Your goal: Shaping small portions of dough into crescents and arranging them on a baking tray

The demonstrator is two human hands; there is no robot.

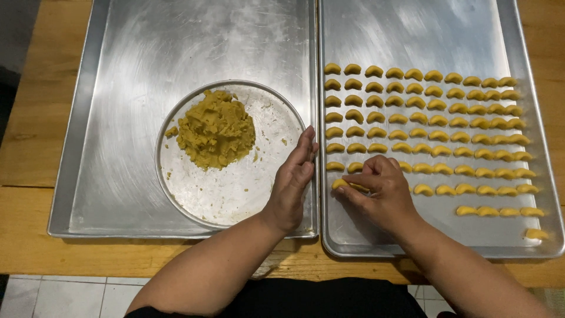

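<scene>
Head view looks down on two metal trays on a wooden table (35, 147); the right hand (379, 191) pinches a small yellow dough piece (341, 184) with closed fingertips, low on the right tray (412, 35), just under rows of curved dough pieces (435, 123). The left hand (294, 179) lies flat with fingers open and straight, at the right edge of the left tray (106, 88); it rests beside a round pan (235, 188) holding a dough heap (216, 129).

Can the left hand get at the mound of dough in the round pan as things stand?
Probably yes. The left hand rests open at the round pan's right rim, and nothing lies between it and the dough mound.
</scene>
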